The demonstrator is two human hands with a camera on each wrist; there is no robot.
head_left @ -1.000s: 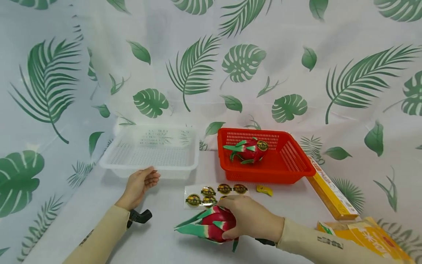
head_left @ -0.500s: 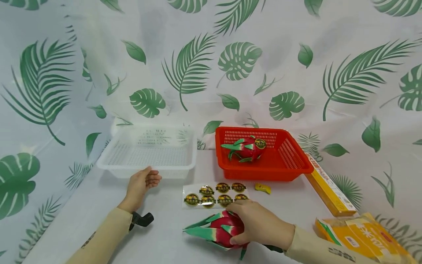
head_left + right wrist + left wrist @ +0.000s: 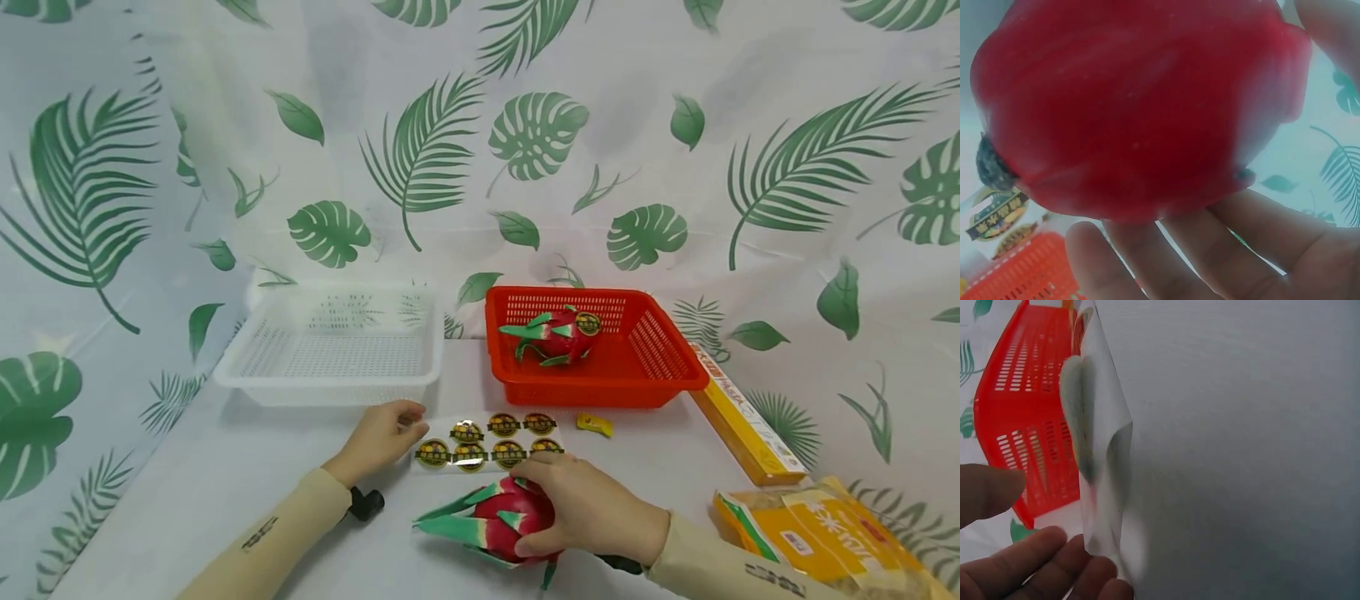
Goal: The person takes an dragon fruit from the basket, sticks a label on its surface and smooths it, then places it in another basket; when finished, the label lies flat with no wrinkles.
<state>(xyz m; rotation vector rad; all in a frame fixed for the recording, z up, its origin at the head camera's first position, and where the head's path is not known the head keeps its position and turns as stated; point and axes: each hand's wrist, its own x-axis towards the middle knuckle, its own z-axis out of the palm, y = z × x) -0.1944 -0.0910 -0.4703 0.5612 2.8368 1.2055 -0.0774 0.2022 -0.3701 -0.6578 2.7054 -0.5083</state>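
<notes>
In the head view my right hand (image 3: pixel 600 510) grips a red dragon fruit (image 3: pixel 517 517) with green leaf tips, its fingers over the top and its thumb on the near side. The right wrist view shows the smooth red skin of this dragon fruit (image 3: pixel 1129 112) up close with fingers below it. My left hand (image 3: pixel 382 442) is at the left edge of a clear sheet of round black-and-gold stickers (image 3: pixel 487 458). In the left wrist view its thumb stands apart from the fingers, and the fingertips touch the edge of the sticker sheet (image 3: pixel 1107 406), which looks slightly curled.
A white basket (image 3: pixel 330 381) stands at the back left. Beside it, a red basket (image 3: pixel 600 394) holds another dragon fruit (image 3: pixel 558 337) bearing a round sticker. A small yellow item (image 3: pixel 595 425) lies before it. To the right are a long pasta box (image 3: pixel 742 417) and an orange bag (image 3: pixel 825 537).
My left hand has moved right, from the front of the white basket to the sticker sheet's edge. The dragon fruit in my right hand shifted slightly right, then stayed put.
</notes>
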